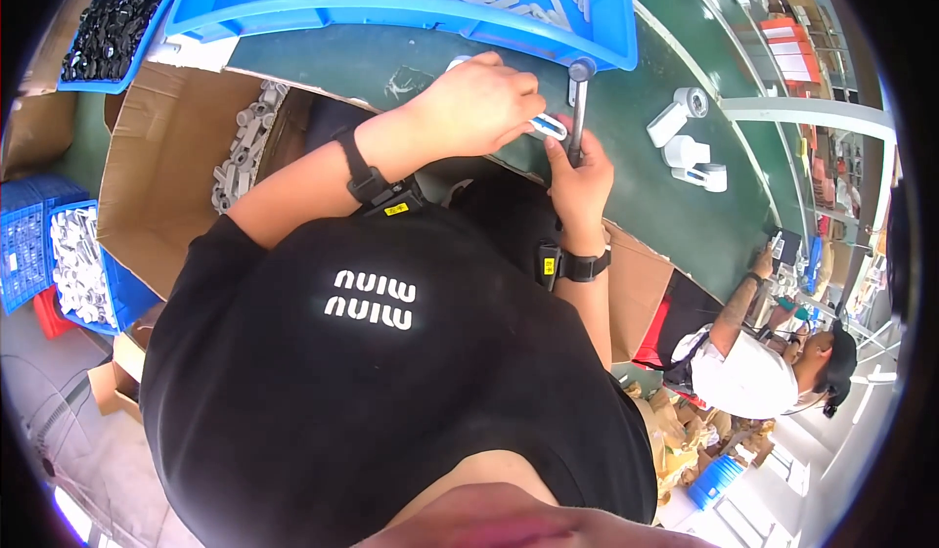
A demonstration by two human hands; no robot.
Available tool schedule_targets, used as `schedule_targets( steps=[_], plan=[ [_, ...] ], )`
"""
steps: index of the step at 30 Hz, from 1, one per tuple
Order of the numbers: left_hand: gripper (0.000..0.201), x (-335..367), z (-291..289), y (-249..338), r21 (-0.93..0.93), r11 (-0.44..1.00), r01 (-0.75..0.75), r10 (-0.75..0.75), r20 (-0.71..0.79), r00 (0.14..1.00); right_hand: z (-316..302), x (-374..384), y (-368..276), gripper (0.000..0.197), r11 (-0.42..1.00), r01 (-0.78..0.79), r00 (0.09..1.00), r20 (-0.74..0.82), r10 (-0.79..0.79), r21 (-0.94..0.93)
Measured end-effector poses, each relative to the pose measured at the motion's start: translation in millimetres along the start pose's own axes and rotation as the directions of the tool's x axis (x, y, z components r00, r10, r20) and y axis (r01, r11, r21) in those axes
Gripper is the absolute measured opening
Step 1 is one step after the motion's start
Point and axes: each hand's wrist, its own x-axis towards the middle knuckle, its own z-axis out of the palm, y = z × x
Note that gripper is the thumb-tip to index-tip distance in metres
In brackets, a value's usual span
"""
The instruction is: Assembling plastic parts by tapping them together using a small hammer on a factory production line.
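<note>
person's black shirt fills the lower middle, forearms reach up to the near edge of the green worktop [626, 157]. black bands sit on both wrists. right hand [579, 178] at the near edge of the worktop, fingers wrapped tight round a dark upright tool [579, 108] with a metal head on top, thumb up against the shaft. left hand [479, 103] just beside it, curled, fingertips pinching a small white plastic part [550, 126] with a blue slot, part pressed against the foot of the tool, right at the near edge. the two hands touch around the part.

left of the person, below the worktop's edge, an open cardboard box [161, 176] with grey-white plastic pieces stacked along its far side. further left a blue crate [83, 269] of white cylinder parts, half hidden.

toward the right end of the worktop, three white parts [685, 137] lie near each other, well apart from the hands.

at the far edge a big blue tray [411, 10] with flat grey pieces inside. far left corner, another blue bin [117, 20] full of small black parts.

at the right, a co-worker [753, 372] in a white top and dark cap, one arm reaching up to the worktop's edge, what that hand holds too small to tell.
</note>
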Motion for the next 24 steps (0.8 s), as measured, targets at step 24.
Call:
schedule_targets(
  steps=[24],
  plan=[
    [0.028,73,-50,-215,0.531,0.681,0.504,-0.691,0.238,0.683,-3,0,13,0.031,0.928,0.373,0.921,-0.115,-0.373,-0.027]
  ],
)
